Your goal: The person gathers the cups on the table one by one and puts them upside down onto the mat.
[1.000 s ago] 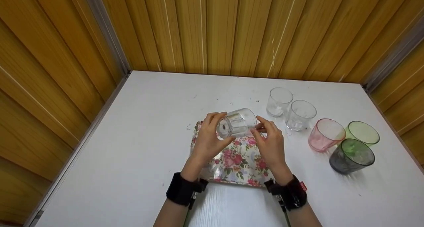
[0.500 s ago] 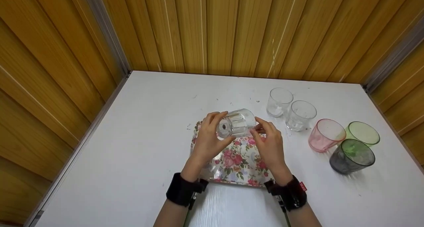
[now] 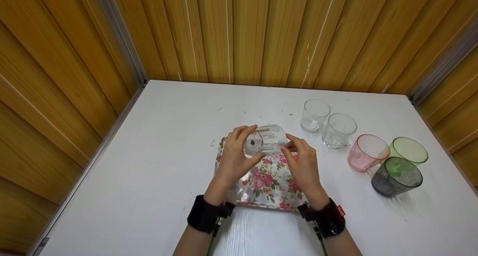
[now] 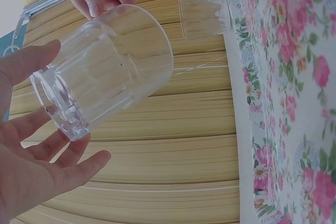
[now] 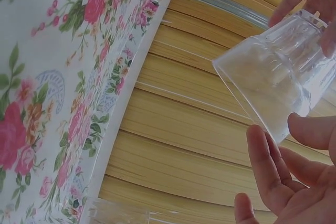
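A clear drinking glass point(image 3: 267, 140) lies tipped on its side in the air over a floral tray point(image 3: 261, 179), base toward the left and mouth toward the right. My left hand point(image 3: 235, 153) holds it round the base end, thumb below and fingers above in the head view. At the mouth end, my right hand point(image 3: 303, 160) pinches the rim between thumb and fingers. From the right wrist, the rim of the glass point(image 5: 268, 72) shows between my right thumb and fingertips point(image 5: 260, 137).
To the right stand two clear glasses point(image 3: 315, 116), a pink glass point(image 3: 366, 155), a light green glass point(image 3: 410, 149) and a dark grey glass point(image 3: 392, 179), all upright on the white table point(image 3: 149, 155). Wood-patterned walls point(image 3: 246, 35) enclose the table's back and sides.
The mouth end of the glass has swung slightly toward me and to the left. My right hand has shifted a little left with it; my left hand has barely moved.
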Demonstrator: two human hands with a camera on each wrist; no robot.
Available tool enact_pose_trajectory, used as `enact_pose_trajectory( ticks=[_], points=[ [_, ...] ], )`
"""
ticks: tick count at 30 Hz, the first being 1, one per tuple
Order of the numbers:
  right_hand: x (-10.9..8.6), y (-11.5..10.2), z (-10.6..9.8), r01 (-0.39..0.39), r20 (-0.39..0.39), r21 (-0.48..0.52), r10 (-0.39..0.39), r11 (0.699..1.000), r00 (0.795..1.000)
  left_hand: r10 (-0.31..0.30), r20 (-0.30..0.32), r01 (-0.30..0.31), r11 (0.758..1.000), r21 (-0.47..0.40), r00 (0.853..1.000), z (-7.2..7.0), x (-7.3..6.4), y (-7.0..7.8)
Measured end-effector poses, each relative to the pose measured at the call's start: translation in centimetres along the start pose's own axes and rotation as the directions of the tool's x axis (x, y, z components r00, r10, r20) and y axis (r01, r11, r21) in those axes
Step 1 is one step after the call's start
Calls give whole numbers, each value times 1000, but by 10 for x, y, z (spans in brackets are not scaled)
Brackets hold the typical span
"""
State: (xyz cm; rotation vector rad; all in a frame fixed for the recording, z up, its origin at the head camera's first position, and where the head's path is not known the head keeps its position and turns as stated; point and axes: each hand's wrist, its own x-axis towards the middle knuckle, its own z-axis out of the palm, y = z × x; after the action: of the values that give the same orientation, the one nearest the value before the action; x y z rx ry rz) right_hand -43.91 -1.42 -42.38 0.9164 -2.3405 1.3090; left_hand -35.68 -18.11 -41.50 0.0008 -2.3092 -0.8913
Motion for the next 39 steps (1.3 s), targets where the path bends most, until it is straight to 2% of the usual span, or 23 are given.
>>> enact_pose_trajectory(
  ticks=[13, 27, 35, 39],
  points=[
    [0, 1, 3, 0, 22, -35, 1, 999, 1000, 1, -18, -1, 1000, -17, 1000, -1, -1, 1],
    [-1, 0, 3, -27, 81, -84, 34, 996, 996, 12, -21, -12, 1000, -12, 1000, 0, 1, 1],
    [-2, 1, 5, 8, 88, -110, 2, 994, 996, 24, -27, -24, 1000, -12, 999, 2, 0, 0],
    [-3, 1, 6, -5, 98, -120, 17, 993, 995, 30, -31, -30, 999, -14, 999, 2, 0, 0]
  ],
)
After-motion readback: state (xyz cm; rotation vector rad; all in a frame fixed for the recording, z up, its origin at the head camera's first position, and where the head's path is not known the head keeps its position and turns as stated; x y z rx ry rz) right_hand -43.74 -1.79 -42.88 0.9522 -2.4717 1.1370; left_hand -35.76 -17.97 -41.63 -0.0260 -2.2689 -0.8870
